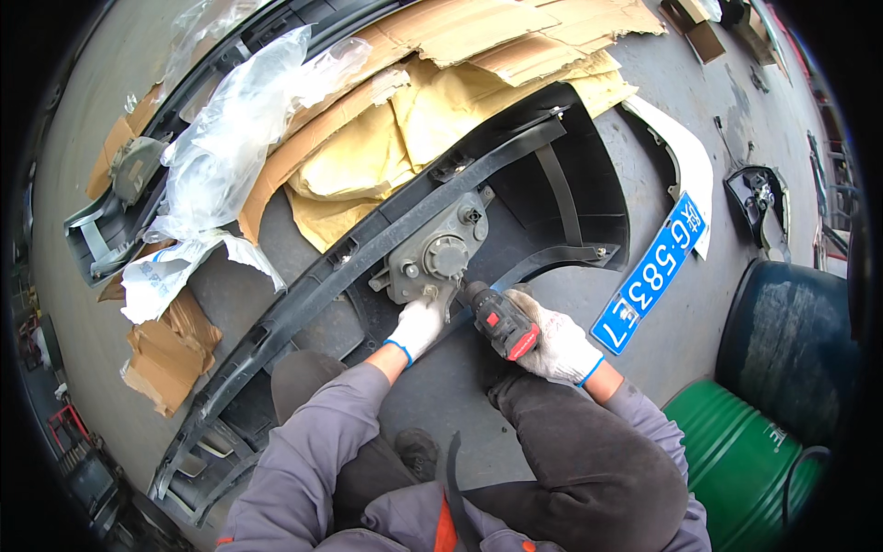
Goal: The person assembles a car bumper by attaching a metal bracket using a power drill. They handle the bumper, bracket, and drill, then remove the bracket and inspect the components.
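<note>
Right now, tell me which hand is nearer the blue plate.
Right hand: holds a drill, left of the plate. Left hand: farther left, at the grey housing.

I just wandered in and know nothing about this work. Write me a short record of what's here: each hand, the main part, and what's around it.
Left hand: white glove, at the lower edge of a grey lamp-like unit
Right hand: white glove, gripping a black-and-red power drill
Drill direction: front end toward the unit; contact unclear
Main part: long black bumper-like panel, with the unit against its inner side
Beyond panel: yellow sheeting, cardboard
Right side: blue plate, green drum
</note>
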`<action>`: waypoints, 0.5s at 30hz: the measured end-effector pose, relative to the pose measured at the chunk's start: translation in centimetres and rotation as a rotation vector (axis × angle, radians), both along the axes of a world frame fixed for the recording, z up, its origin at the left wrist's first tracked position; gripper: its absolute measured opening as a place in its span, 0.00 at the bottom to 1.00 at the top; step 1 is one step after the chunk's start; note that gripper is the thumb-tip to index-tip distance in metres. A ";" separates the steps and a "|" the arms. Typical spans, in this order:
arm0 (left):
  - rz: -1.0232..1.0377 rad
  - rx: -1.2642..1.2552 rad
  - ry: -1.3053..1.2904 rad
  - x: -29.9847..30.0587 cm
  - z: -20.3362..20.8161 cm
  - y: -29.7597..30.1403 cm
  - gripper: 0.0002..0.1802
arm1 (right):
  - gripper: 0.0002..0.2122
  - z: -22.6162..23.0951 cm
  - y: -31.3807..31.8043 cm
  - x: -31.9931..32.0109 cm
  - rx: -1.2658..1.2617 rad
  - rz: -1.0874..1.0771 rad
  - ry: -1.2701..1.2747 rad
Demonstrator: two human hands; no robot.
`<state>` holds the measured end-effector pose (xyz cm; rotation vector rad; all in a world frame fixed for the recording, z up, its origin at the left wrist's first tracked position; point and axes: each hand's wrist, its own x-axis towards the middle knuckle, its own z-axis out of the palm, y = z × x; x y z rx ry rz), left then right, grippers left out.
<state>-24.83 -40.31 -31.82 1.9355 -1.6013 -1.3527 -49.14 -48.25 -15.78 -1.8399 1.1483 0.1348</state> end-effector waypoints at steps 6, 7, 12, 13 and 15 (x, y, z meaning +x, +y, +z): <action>0.844 0.538 0.917 -2.1 -1.1 -2.1 0.20 | 0.31 -0.3 -0.1 0.1 -0.196 0.242 -0.005; 0.769 0.595 0.930 -2.1 1.0 -2.9 0.18 | 0.30 -0.6 0.2 -0.4 -0.226 0.241 -0.002; 0.841 0.668 0.941 -1.9 2.1 -3.9 0.16 | 0.30 0.1 0.4 0.4 -0.285 0.314 0.039; 0.842 0.670 0.930 -1.9 1.9 -4.1 0.16 | 0.30 0.0 0.4 0.3 -0.283 0.299 0.015; 0.834 0.687 0.903 -2.1 1.6 -4.1 0.15 | 0.30 -0.4 0.6 -0.1 -0.280 0.268 -0.031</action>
